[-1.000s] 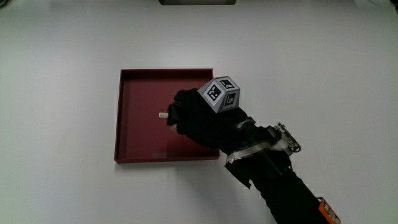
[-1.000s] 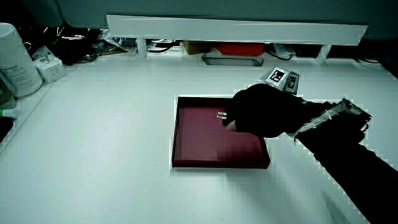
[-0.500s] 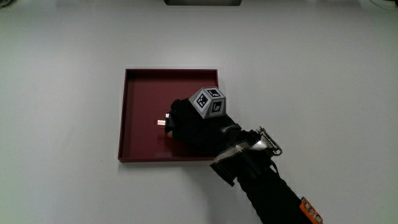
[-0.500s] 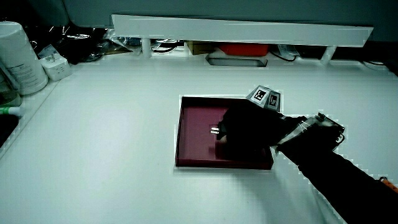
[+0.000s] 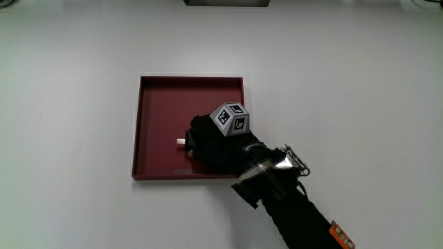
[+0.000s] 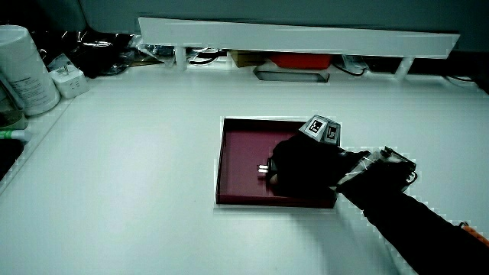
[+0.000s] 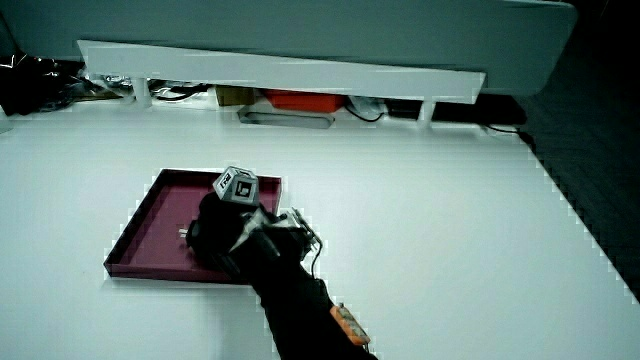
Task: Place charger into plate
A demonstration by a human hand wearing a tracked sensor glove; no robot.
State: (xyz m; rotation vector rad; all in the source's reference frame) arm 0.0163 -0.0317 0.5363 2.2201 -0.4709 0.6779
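Grip (image 5: 216, 142) on charger (image 5: 181, 142) over plate (image 5: 159, 111)

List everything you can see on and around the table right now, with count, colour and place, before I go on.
plate: one, dark red, square with a low rim, on the white table.
charger: one, only its pale metal prongs show, sticking out of the hand over the plate's floor; body hidden.
table: one, white, under everything.
partition: one, white, low, along the table's edge farthest from the person.
cylinder: one, white, at the table's edge, farther from the person than the plate.
patterned cube: one, grey with black marks, on the back of the hand.
hand: one, black glove, over the plate, closed on the charger.
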